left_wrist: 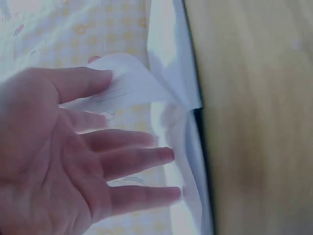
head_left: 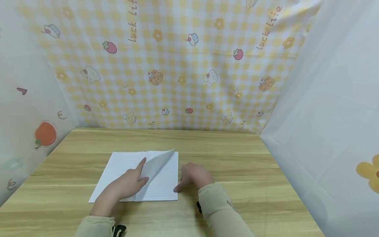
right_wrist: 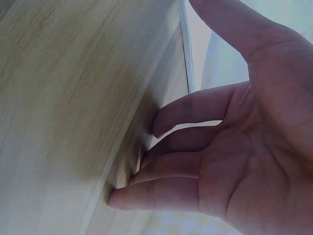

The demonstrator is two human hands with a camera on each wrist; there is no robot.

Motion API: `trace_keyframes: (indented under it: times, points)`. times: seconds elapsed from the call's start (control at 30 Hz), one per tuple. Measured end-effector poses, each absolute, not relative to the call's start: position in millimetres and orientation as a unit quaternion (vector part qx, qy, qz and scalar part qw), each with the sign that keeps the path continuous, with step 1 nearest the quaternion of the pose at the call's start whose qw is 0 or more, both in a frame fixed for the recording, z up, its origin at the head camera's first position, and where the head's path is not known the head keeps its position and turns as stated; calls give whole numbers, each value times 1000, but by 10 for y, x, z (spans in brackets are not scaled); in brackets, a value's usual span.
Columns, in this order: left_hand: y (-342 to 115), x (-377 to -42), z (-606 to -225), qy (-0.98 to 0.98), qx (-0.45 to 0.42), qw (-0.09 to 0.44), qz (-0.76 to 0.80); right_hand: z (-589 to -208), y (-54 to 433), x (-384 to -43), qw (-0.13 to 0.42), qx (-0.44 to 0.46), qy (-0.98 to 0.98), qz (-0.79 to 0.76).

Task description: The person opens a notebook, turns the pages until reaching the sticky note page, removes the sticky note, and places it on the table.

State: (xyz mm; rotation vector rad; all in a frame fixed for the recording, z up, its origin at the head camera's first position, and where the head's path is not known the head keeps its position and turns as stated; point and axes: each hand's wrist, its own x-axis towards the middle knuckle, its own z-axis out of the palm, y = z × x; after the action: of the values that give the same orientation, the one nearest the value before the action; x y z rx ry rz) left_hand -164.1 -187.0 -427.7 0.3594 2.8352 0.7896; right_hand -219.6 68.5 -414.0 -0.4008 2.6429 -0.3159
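Note:
An open notebook (head_left: 112,171) with lined white pages lies on the wooden table. My left hand (head_left: 125,184) is over its middle, holding a lifted page (head_left: 157,164) that slants up from the fold. In the left wrist view, the thumb lies on one face of that page (left_wrist: 127,83) with a fingertip behind it, while the other fingers (left_wrist: 137,159) of this hand spread out straight. My right hand (head_left: 193,176) is beside the notebook's right edge, thumb tip right at that edge. Its other fingertips (right_wrist: 117,198) rest on the tabletop, and nothing is in its palm.
The wooden table (head_left: 237,164) extends to both sides of the notebook. A yellow checked curtain (head_left: 183,65) hangs behind it, with pale sheets (head_left: 325,98) along the left and right sides. Dark bands (head_left: 119,230) show at both wrists.

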Motion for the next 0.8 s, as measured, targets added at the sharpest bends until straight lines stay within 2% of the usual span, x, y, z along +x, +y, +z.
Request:
trace_keyframes:
  times: [0.2, 0.3, 0.4, 0.5, 0.63, 0.8]
  points:
    - [-1862, -1572, -4170, 977, 185, -91, 54, -4159, 687, -2202, 222, -151, 957, -109]
    - [-1855, -1514, -4129, 974, 183, -118, -54, -4163, 686, -2207, 223, -149, 957, -108]
    - [-1845, -1454, -4114, 976, 160, -105, -108, -4158, 686, -2206, 226, -146, 957, -107]
    - [-1832, -1436, -4132, 982, 133, -69, -118, -4156, 684, -2206, 226, -146, 957, -105]
    - [-1838, -1460, -4184, 991, 103, -9, -81, -4155, 677, -2203, 226, -146, 958, -101]
    - [-1868, -1556, -4279, 993, 107, 59, 5, -4167, 672, -2215, 228, -148, 957, -98]
